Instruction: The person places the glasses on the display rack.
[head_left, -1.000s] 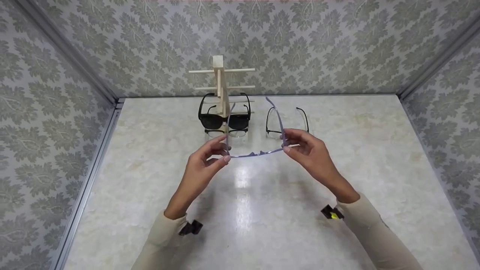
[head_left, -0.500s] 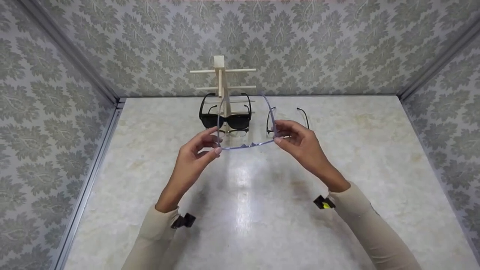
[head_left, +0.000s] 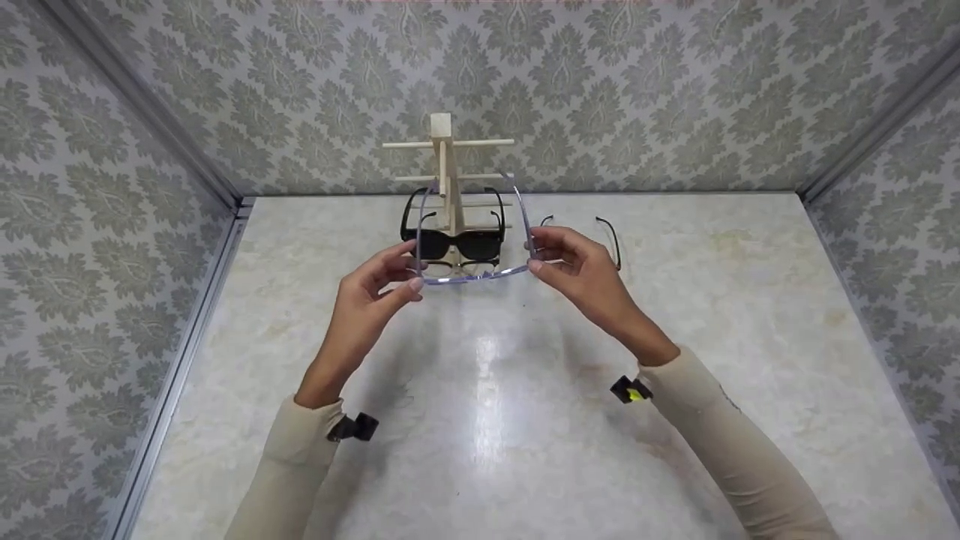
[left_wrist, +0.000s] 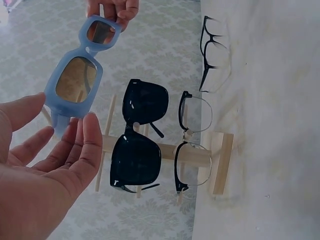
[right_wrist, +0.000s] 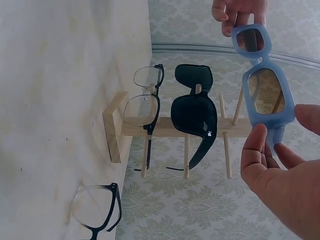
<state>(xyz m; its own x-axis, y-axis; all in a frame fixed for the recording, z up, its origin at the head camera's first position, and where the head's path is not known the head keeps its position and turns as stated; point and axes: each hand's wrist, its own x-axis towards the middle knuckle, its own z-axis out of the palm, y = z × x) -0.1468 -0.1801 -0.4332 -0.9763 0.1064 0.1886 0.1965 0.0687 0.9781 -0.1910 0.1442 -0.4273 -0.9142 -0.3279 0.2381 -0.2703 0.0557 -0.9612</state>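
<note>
Light blue sunglasses (head_left: 472, 278) with brownish lenses are held up between both hands, their arms unfolded and pointing toward the back wall. My left hand (head_left: 365, 300) pinches the left hinge corner, thumb in front and fingers behind. At the opposite corner, my right hand (head_left: 583, 277) grips the frame the same way. In front of them stands a wooden display rack (head_left: 441, 126) with pegs. Black sunglasses (left_wrist: 135, 162) sit on its pegs, and half-rimmed clear glasses (left_wrist: 179, 167) rest on the pegs below. In the head view the blue pair overlaps the rack's lower part.
Another pair of dark-rimmed clear glasses (right_wrist: 116, 205) stands on the marbled table (head_left: 720, 315), right of the rack and partly hidden by my right hand in the head view. Patterned walls (head_left: 637, 97) enclose the table at the back and both sides.
Both hands have carried the blue sunglasses forward and to the left, from right of the rack to in front of it. The rack and the other glasses have stayed put.
</note>
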